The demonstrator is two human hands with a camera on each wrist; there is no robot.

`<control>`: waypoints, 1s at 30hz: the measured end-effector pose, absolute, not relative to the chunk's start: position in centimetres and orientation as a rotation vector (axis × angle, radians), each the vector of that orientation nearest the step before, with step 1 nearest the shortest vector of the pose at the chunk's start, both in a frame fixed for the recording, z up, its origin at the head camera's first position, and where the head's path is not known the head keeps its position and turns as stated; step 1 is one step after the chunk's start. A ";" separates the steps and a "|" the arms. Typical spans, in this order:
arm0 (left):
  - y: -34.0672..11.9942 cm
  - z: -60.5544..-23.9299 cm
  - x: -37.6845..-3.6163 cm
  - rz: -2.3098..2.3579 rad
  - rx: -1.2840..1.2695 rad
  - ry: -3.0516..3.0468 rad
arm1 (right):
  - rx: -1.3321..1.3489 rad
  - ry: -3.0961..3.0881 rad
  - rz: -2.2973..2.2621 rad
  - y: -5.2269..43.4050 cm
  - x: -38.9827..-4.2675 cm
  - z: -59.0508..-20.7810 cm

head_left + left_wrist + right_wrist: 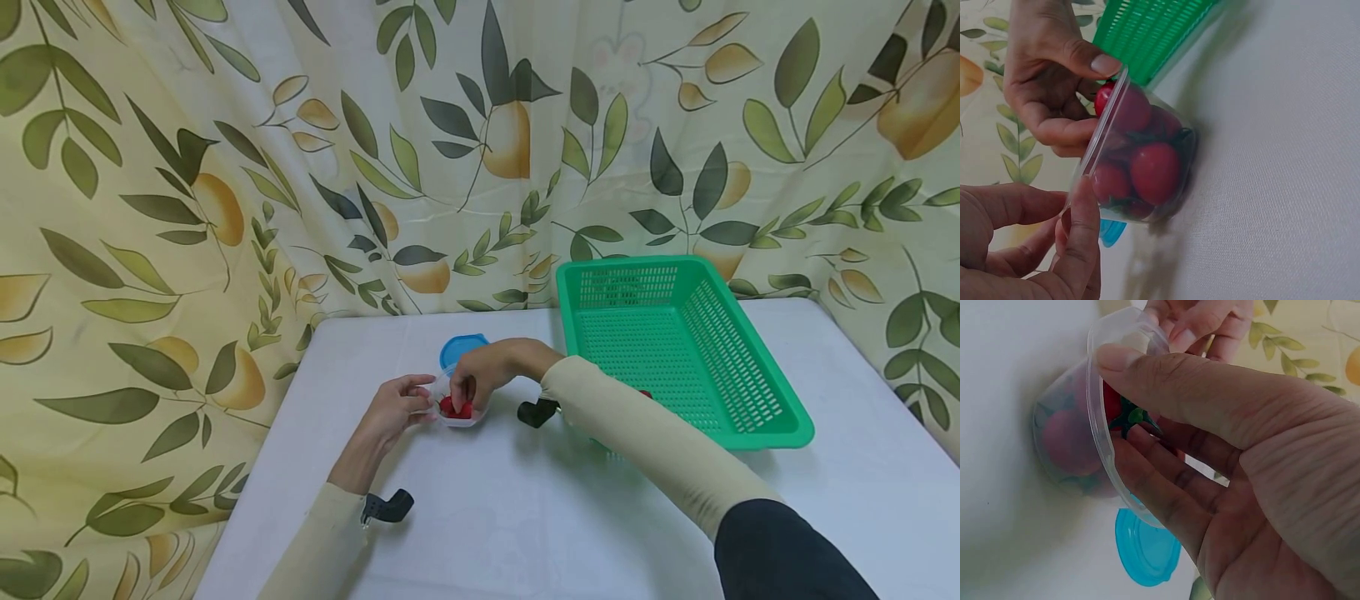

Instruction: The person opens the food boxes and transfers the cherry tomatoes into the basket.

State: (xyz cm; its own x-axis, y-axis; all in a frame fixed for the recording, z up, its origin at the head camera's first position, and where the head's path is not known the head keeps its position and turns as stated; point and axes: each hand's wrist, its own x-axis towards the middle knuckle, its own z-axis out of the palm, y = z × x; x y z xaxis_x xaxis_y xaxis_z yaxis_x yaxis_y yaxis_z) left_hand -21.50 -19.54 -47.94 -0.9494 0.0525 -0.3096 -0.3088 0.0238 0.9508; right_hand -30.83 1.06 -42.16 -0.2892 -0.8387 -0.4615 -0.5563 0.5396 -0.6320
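- The cup [459, 411] sits on the white desk [525, 517], near the middle, a bit toward 9 o'clock from the green basket [678, 342]. It is a clear plastic cup and it is open on top.
- Small red tomatoes [1154, 172] fill the cup. I count about five, some with green stems.
- My left hand [393, 410] is at the cup's 9 o'clock side. The thumb [1082, 231] presses on the rim, and the other fingers are curled behind it. I think it holds the cup so it will not slide or tip.
- My right hand [480, 375] comes over the cup from 2 o'clock. Its thumb lies on the rim and its fingers [1147, 475] dip inside, pinching one tomato [1104, 97] at the top. The grip looks soft, maybe so the tomato does not squish.
- The blue lid [462, 348] lies flat on the desk at 12 o'clock from the cup, just behind it. It is off, so the hand can get in.
- The basket is on the desk at 3 o'clock from the cup, close by. Something small and red [645, 393] peeks out in it, right by my right sleeve [645, 437]; I cannot tell what it is.
- A leafy curtain [225, 167] hangs behind the desk.
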 end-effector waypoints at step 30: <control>-19.4 -47.6 -21.2 2.006 -0.291 2.050 | -1.118 1.973 -0.492 1.3 -30.9 -42.1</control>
State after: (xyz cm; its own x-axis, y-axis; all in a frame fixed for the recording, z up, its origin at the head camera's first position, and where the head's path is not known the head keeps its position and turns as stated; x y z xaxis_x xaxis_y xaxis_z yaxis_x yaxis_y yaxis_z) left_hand -21.16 -19.41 -47.57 -0.9468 0.0368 -0.3198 -0.3190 0.0279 0.9474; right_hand -30.89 1.26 -42.06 -0.2914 -0.8441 -0.4500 -0.5338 0.5339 -0.6558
